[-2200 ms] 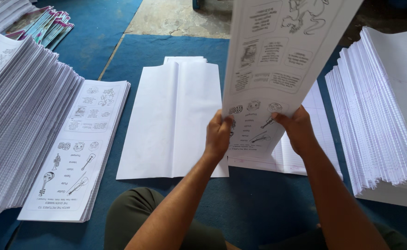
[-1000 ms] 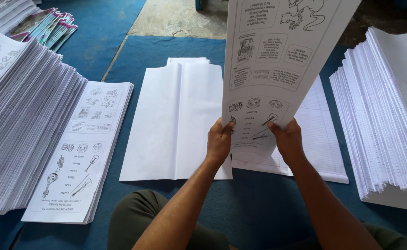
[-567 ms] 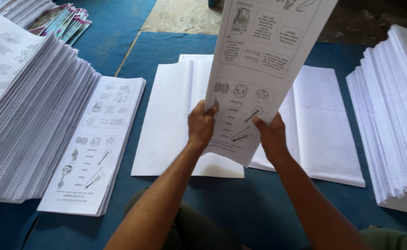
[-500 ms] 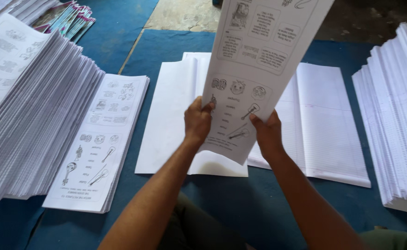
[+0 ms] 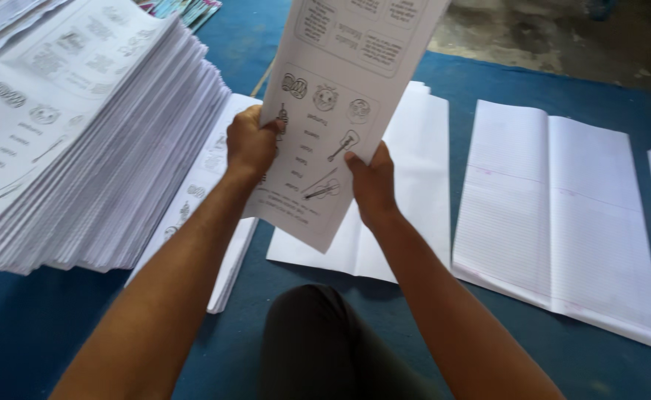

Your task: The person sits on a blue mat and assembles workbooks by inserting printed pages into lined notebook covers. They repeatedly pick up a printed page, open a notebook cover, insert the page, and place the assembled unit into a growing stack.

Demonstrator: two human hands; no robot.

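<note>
- The left hand [image 5: 250,141] and the right hand [image 5: 370,181] both hold one tall white paper sheet with little black drawings [image 5: 340,96]. It is up in the air, at 12 o'clock from the person's dark knee [image 5: 318,348].
- The left hand's fingers are curled shut on the sheet's left edge. The right hand's fingers pinch its lower right edge, thumb on the front.
- The sheet leans a bit, with its top off past the top of the picture.
- At 9 o'clock from the hands is a big fat stack of white printed sheets [image 5: 81,133]. It fans out at the side.
- Just under the left arm lies a thin low pile of printed sheets [image 5: 207,200], touching the big stack.
- Under the held sheet lies a folded plain white paper [image 5: 414,185]. At 3 o'clock lies an open white lined paper [image 5: 555,215].
- All of it rests on a blue mat [image 5: 44,326].
- I think the sheet could bend or crease, because only its bottom end is held.
- The left elbow is near the big stack, so a bump could make it slide.
</note>
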